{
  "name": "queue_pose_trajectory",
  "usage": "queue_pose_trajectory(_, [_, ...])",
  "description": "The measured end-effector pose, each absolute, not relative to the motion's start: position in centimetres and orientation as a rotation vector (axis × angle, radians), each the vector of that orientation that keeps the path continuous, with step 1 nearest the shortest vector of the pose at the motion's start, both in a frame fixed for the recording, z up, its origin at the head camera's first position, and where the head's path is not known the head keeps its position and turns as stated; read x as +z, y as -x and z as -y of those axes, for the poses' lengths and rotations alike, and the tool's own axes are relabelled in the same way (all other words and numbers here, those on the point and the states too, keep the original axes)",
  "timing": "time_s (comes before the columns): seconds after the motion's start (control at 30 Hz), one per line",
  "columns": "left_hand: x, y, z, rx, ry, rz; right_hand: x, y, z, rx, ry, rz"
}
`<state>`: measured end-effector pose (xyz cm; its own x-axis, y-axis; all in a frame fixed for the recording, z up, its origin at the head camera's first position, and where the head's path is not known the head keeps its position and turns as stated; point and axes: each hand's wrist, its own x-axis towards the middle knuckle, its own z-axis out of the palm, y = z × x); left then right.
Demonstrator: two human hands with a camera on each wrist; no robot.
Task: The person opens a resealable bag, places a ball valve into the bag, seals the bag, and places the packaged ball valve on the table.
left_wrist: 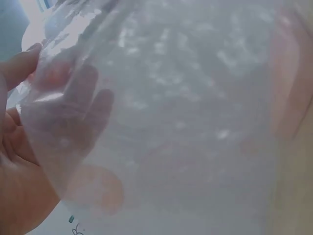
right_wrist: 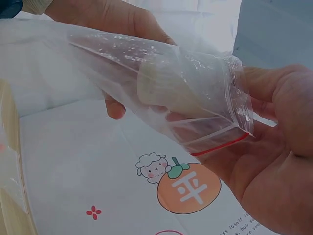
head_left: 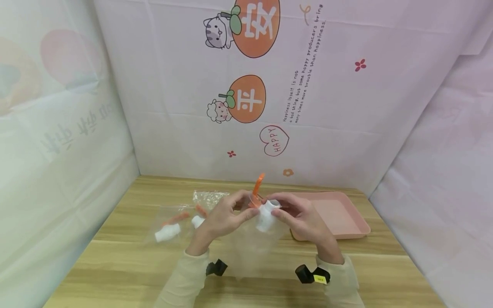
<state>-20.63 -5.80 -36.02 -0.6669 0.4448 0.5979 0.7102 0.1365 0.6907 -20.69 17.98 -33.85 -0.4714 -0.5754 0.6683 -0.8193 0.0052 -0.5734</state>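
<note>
Both hands hold up a clear zip bag above the table. My left hand pinches its mouth on the left, next to an orange strip that sticks up there. Opposite, my right hand grips the bag's mouth, thumb against a short white tubular piece with a round open neck. In the right wrist view the white piece shows through the plastic, close below the red zip line. The bag fills most of the left wrist view.
Left of my hands lie a white piece and orange strip in a clear bag. Beside them are another white piece and orange strip, with clear plastic behind. A pink tray stands right; printed cloth encloses the table.
</note>
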Motion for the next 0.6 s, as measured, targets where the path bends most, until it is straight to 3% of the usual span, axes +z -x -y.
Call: queue_pose_trajectory(0.6, [-35.97,20.58,5.69,-1.624,1.027,2.131,-33.76,20.61,-17.56,1.35,-1.415,2.099])
